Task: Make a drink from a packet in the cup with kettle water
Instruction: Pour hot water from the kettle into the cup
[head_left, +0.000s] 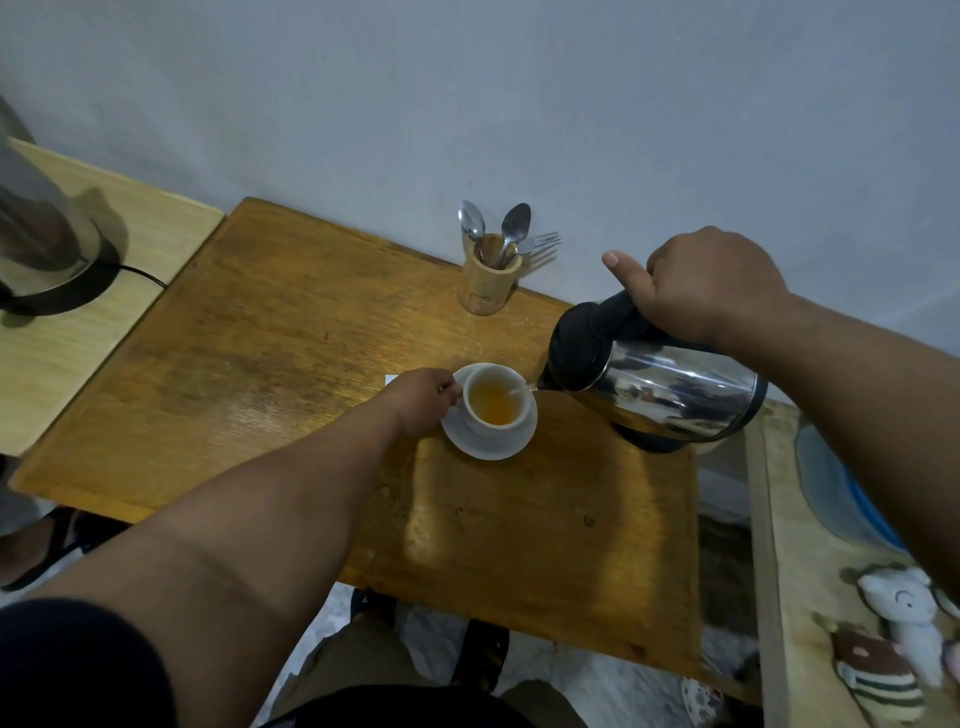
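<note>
Inside: white cup (497, 400), amber liquid (493, 404)

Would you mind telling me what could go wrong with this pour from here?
The left hand holds the cup right beside the stream from the kettle, so a splash could scald the fingers. The cup is already fairly full of orange liquid; pouring on may overflow into the saucer. The spout sits at the rim, so a wobble could spill onto the table.
</note>
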